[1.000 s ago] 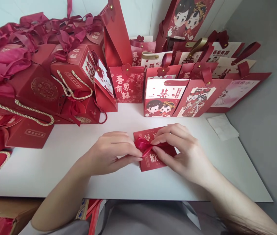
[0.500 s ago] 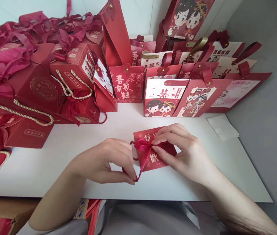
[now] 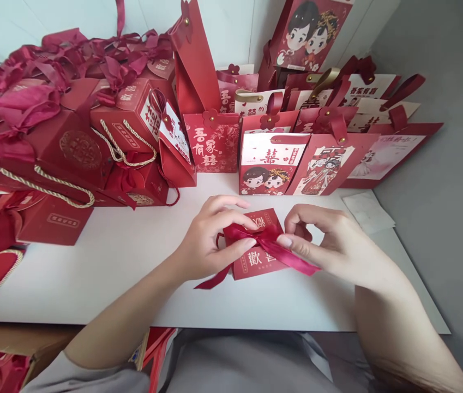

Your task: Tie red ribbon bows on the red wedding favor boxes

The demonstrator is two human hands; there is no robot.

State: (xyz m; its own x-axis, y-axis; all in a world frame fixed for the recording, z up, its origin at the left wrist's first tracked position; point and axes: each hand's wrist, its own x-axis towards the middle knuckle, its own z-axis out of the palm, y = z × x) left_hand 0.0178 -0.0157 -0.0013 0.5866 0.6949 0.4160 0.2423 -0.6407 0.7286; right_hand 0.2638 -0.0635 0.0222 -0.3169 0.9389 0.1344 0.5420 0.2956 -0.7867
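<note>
My left hand (image 3: pixel 209 240) and right hand (image 3: pixel 333 245) each pinched a loop of the red ribbon (image 3: pixel 264 237) atop the small red box (image 3: pixel 258 261) on the white table (image 3: pixel 92 267)

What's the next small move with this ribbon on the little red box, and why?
Probably pull the left hand and right hand gently apart to tighten the ribbon. Each pinches it near its middle, atop the box, and its two ends lie slack on the table, so the tie looks unfinished.
</note>
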